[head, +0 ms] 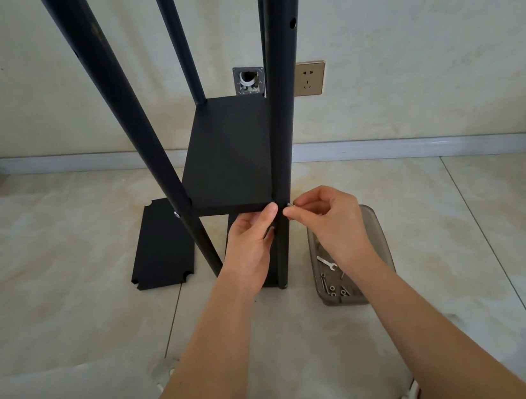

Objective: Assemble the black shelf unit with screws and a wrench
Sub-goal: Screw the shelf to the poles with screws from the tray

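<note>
Black shelf board [229, 157]: sits level between the posts, its near edge at the height of the hands, so the corner holes can meet the post holes.
Near-right post [281, 123]: upright, just beside the board's near-right corner; the joint being worked is here.
Left hand [250, 241]: fingers curled under the board's near edge, thumb pressed on its front face by the post, likely steadying the corner so it lines up.
Right hand [327, 217]: thumb and forefinger pinch a small screw [290, 204], its tip touching the post's right side, probably being started by hand.
Near-left post [147, 141]: a silver fastener already shows at board height.
Tray [379, 244]: clear, on the floor near right, within reach; holds the wrench [326, 262] and spare screws [333, 288].
Spare board [162, 246]: flat on the floor at left, waiting.
</note>
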